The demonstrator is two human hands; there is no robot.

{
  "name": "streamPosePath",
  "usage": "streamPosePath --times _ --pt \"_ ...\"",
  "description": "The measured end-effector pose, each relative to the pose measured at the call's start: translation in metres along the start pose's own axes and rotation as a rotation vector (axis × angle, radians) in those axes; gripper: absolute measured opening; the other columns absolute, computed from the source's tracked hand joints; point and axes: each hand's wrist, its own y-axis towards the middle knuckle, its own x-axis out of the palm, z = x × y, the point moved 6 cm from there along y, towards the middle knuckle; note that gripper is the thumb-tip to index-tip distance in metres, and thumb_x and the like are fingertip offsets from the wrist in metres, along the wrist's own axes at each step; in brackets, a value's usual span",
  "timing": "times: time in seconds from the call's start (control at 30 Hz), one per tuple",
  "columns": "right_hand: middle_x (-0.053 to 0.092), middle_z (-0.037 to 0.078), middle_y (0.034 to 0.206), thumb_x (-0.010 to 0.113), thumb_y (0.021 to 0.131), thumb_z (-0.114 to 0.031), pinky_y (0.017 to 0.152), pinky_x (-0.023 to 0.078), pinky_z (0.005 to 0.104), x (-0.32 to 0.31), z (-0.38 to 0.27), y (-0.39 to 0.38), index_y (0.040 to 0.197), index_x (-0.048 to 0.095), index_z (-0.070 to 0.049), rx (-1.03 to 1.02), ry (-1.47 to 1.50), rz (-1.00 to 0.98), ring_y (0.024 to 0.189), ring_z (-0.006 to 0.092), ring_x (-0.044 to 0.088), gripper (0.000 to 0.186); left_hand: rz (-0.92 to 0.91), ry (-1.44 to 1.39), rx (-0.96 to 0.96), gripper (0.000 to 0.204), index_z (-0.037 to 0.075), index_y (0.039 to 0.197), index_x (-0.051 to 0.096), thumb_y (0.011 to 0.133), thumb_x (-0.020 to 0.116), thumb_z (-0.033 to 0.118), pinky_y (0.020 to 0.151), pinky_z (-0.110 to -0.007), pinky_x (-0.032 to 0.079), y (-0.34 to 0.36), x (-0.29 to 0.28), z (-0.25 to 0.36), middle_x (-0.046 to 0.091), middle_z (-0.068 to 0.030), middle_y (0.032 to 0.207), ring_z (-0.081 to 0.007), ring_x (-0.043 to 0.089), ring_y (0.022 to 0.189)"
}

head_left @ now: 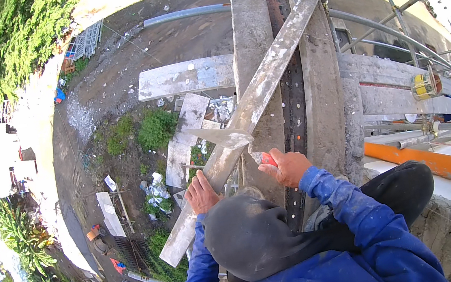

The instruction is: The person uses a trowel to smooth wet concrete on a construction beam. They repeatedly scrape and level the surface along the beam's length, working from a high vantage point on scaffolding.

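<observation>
A long, mortar-stained wooden board lies diagonally in front of me, its near end at lower left. My left hand holds the lower part of this board, fingers bent over it. In my right hand is a pointing trowel, gripped by its red handle. The trowel's pointed blade reaches left across the board; whether it touches the surface I cannot tell. Grey residue coats parts of the blade and the board. My bent knee, in dark cloth, hides the area just below my hands.
Scaffold planks run away under the board, with a dark gap between them. Steel tubes and an orange beam stand to the right. Far below on the left lies ground with a shrub and debris.
</observation>
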Motion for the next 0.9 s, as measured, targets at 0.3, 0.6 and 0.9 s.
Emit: streamPosePath --times 0.3,0.6,0.9 --pt "0.069 0.026 0.083 0.040 0.097 -0.067 0.073 0.051 0.0547 0.006 0.008 0.000 0.112 0.054 -0.003 0.020 0.016 0.036 0.079 0.0465 0.067 0.067 0.017 -0.003 0.011 0.100 -0.001 0.147 0.034 0.062 0.081 0.025 0.096 -0.049 0.038 0.002 0.000 0.005 0.051 -0.0178 0.129 -0.0343 0.052 0.113" --pt "0.069 0.026 0.083 0.039 0.096 -0.068 0.072 0.051 0.0540 0.006 0.022 0.014 0.111 0.053 -0.004 0.027 0.038 0.081 0.080 0.0461 0.067 0.067 0.013 -0.003 0.013 0.100 -0.001 0.147 0.033 0.062 0.080 0.022 0.096 -0.049 0.037 0.004 0.000 0.009 0.050 -0.0181 0.128 -0.0342 0.051 0.114" --pt "0.069 0.025 0.083 0.039 0.097 -0.067 0.073 0.052 0.0535 0.005 0.033 0.022 0.111 0.053 -0.002 0.074 -0.005 0.079 0.080 0.0445 0.068 0.068 -0.010 -0.046 0.002 0.095 -0.001 0.146 0.034 0.064 0.077 0.023 0.096 -0.048 0.037 0.008 -0.001 0.013 0.051 -0.0175 0.129 -0.0341 0.052 0.112"
